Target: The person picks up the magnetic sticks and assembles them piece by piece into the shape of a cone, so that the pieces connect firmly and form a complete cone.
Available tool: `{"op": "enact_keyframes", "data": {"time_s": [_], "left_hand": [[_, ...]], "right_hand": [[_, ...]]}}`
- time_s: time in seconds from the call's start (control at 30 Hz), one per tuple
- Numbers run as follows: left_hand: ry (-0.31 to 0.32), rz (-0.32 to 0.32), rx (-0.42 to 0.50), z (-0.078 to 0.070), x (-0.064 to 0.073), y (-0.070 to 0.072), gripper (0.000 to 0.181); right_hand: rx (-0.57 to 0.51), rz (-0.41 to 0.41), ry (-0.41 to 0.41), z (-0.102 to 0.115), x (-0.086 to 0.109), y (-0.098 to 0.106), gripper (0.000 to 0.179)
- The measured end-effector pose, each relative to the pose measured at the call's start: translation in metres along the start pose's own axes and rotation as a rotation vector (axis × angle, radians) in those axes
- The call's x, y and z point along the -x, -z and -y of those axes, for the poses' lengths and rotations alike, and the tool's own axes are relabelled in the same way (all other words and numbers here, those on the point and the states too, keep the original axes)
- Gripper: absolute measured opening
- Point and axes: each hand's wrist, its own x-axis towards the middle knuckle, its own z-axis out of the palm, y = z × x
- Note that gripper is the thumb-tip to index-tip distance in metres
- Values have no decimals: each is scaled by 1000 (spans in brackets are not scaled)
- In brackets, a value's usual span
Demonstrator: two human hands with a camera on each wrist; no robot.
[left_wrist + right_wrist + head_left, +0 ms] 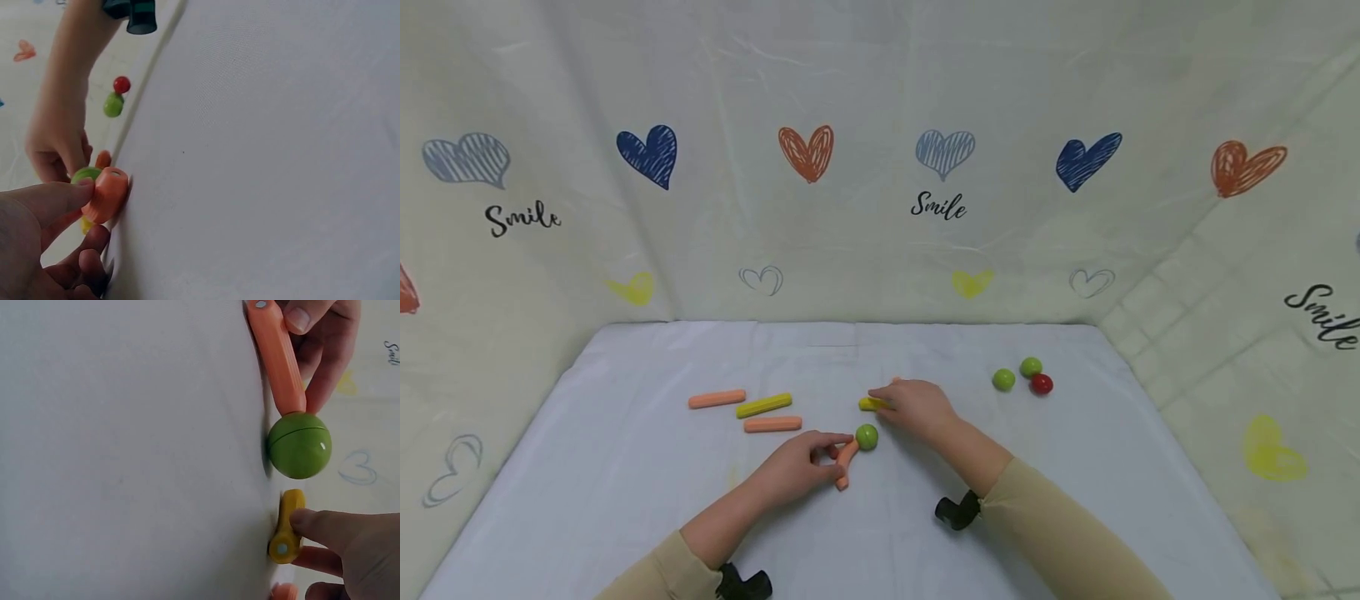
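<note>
Pale sheeting [865,83], printed with scribbled hearts [649,157] and "Smile" lettering [938,205], walls in a table spread with white cloth [880,533]. Taking twelve as the far wall and the point between the hands as the dial's centre, two tan sleeves [1060,533] reach in from about seven and five o'clock, with dark wrist devices [957,510] beside their cuffs. At eight o'clock the left hand [797,467] pinches a curved orange rod [846,463] between thumb and fingers; at two o'clock the right hand [917,407] pinches a yellow rod [871,404] near twelve. Both pieces look like light, stiff plastic, smooth enough to slip slightly and unlikely to break; a thumb-and-finger hold around the middle should suit, leaving the ends free. The orange one is salmon-toned and bent, lying toward seven; the yellow one is short and rounded at its end. Between nine and ten o'clock lie two loose orange rods [717,399] and a loose yellow rod [763,406], straight and ridged. Near the centre, a glossy green ball [867,437] with a seam touches the curved piece's far end; it would probably roll if nudged. Out at two o'clock, beyond the right hand, sit two more green balls [1003,380] and a red ball [1041,384]. Smallest are the pale end discs [282,548], perhaps magnets.
</note>
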Motion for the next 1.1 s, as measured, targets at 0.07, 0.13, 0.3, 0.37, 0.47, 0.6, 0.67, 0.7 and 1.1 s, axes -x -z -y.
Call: {"op": "enact_keyframes", "data": {"time_s": [0.07, 0.13, 0.3, 0.37, 0.47, 0.6, 0.67, 0.7, 1.1], "left_hand": [[3, 0, -3, -1, 0, 0, 45], [7, 0, -5, -2, 0, 1, 45], [12, 0, -9, -3, 0, 1, 44], [11, -1, -10, -3, 0, 1, 45], [7, -3, -13, -3, 0, 1, 45], [10, -6, -11, -4, 0, 0, 45], [13, -5, -10, -3, 0, 0, 45], [14, -4, -9, -3, 0, 0, 45], [16, -7, -2, -2, 0, -1, 45]], "right_hand": [[4, 7, -2, 0, -3, -2, 36], [10, 15, -9, 1, -5, -3, 35], [6, 17, -26, 2, -6, -4, 34], [1, 13, -34, 2, -6, -3, 33], [-4, 5, -56, 1, -5, -1, 32], [-8, -4, -82, 2, -2, 3, 33], [-14, -5, -83, 3, 0, 5, 32], [-18, -7, -79, 3, 1, 6, 32], [-44, -55, 4, -2, 29, 5, 26]]}}
